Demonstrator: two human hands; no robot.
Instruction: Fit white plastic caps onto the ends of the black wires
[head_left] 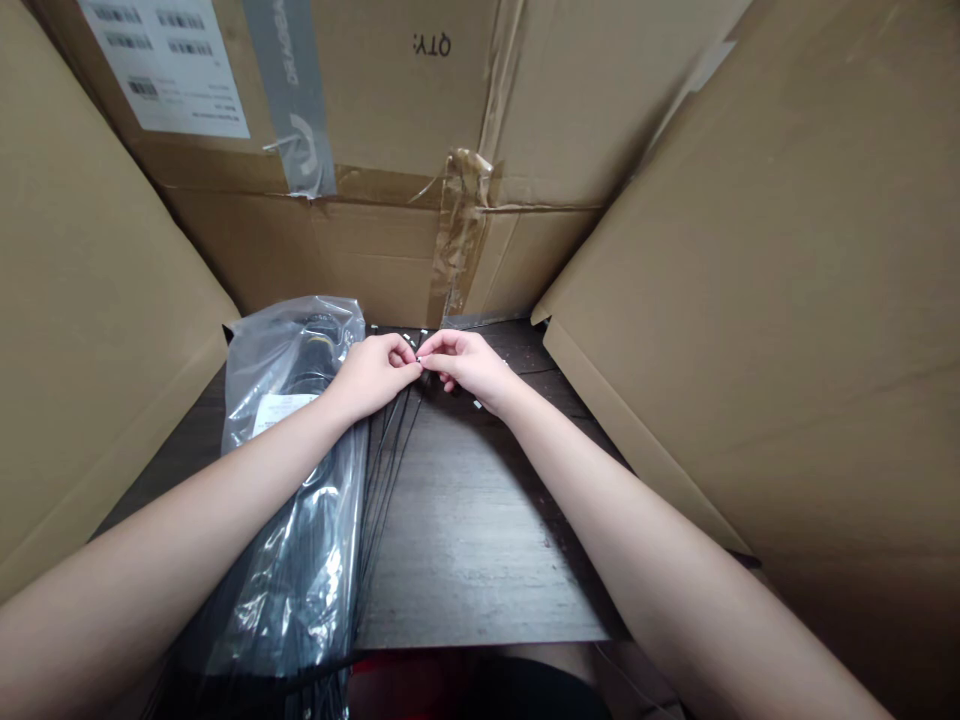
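My left hand [375, 378] and my right hand [471, 366] meet at the back of the dark table, both pinching with thumb and forefinger. Between their fingertips shows a tiny white connector [419, 360], mostly covered by the fingers. Thin black cables [386, 470] run from beneath my hands toward the front edge, beside the bag. Other small white connectors lie just behind my fingers, and a loose white piece [478, 405] rests below my right hand. Under my left forearm is a clear plastic bag [330, 560] holding black cables, with a white label [281, 408] on it.
A taped cardboard box [375, 250] stands across the back. Cardboard panels rise at the left [97, 270] and right [750, 300], walling in the wooden table [480, 540]. The table's front edge lies near my body, and the bag hangs over it.
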